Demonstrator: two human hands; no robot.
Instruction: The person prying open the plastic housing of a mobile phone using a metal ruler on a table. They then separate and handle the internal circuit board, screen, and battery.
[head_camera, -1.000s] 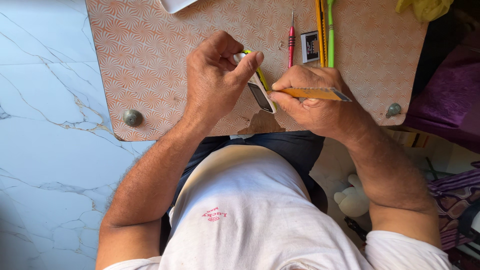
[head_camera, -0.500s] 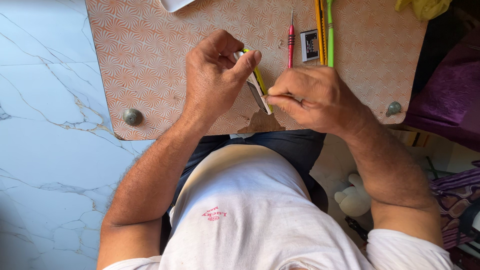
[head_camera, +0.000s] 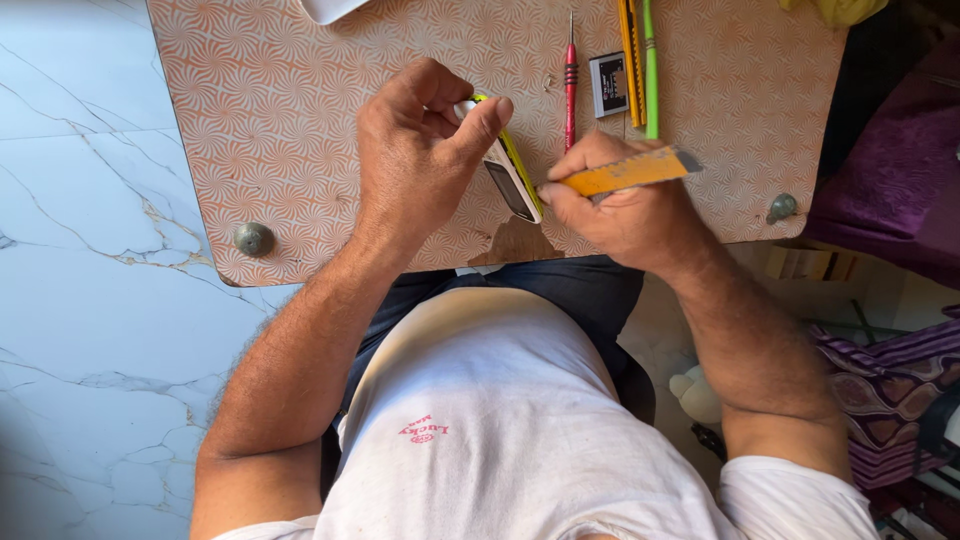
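Bright, even daylight; soft shadows under both hands on the patterned table (head_camera: 300, 120). Mild sheen on the marble floor (head_camera: 90, 300). Sharp focus mid-frame, darker, murkier right edge.

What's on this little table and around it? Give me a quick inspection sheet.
Surface: patterned orange tabletop, chipped at the near edge.
Job's things: small yellow-edged phone in the left hand; orange flat tool in the right hand, its tip at the phone's edge.
Clutter: red screwdriver, small dark battery, yellow and green tools.
Grippers: both hands gripping.
Cables: nothing seen.
Surroundings: white marble floor, purple cloth.
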